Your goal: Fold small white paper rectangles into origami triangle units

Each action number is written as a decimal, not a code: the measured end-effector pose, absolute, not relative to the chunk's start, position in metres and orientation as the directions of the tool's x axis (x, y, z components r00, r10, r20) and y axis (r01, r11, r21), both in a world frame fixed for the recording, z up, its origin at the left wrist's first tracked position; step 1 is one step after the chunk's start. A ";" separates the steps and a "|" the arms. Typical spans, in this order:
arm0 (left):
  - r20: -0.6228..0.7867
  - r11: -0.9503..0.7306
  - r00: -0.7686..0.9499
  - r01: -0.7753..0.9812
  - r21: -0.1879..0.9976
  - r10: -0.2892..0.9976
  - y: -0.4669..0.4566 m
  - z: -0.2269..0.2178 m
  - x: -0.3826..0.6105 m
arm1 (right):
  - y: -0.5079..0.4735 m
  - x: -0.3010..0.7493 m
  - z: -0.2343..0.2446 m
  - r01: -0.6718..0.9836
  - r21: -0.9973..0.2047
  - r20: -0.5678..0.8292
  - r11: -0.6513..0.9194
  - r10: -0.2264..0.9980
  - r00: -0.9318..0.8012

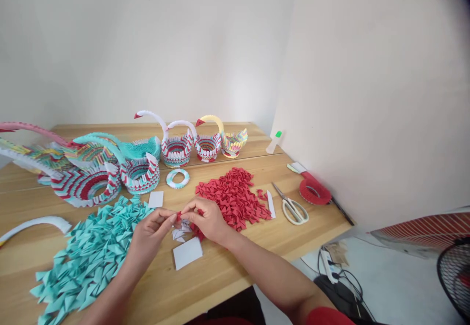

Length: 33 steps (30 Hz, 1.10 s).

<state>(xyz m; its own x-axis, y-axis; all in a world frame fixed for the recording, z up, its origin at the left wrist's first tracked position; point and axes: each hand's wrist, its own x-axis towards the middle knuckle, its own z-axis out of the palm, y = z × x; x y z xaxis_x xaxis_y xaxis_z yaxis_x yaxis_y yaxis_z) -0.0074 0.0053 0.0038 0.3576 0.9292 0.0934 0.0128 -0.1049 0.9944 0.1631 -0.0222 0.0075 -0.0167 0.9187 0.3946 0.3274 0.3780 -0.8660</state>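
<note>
My left hand point(156, 229) and my right hand point(207, 219) meet over the table, both pinching a small red folded paper piece point(179, 216) between their fingertips. Just behind my right hand lies a heap of red folded paper triangles point(235, 197). To the left of my left hand spreads a pile of turquoise paper triangles point(91, 251). Several white folded pieces point(180, 232) lie under my fingers, partly hidden. Closer to me is a stack of white paper point(187, 253), and a smaller white paper rectangle point(156, 199) rests behind my left hand.
Finished paper swans point(177, 150) stand along the back and left. A turquoise-and-white ring point(177, 178) lies mid-table. Scissors point(293, 210), a red paper ring point(314, 191) and a green-capped bottle point(273, 142) are on the right. A fan point(457, 271) and a power strip point(329, 266) sit beyond the table edge.
</note>
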 end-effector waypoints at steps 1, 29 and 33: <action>0.088 -0.099 0.364 0.012 0.995 0.927 0.005 0.004 -0.008 | -0.022 0.163 0.007 0.331 -0.864 0.396 0.379 0.918 -0.014; 0.122 -0.250 0.369 0.322 0.913 0.921 0.003 -0.002 -0.009 | -0.020 0.168 -0.001 0.673 -0.494 0.581 0.551 0.785 -0.216; 0.196 -0.370 0.392 0.438 0.819 0.899 0.003 0.001 -0.012 | -0.021 0.169 0.001 0.664 -0.487 0.568 0.568 0.783 -0.253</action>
<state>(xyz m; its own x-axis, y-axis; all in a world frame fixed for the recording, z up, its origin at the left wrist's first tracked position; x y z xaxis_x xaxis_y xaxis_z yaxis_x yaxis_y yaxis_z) -0.0122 0.0032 0.0008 0.3921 0.8988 0.1961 0.4380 -0.3698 0.8194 0.1691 -0.0207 0.0015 -0.2534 0.7830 0.5680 0.6639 0.5679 -0.4867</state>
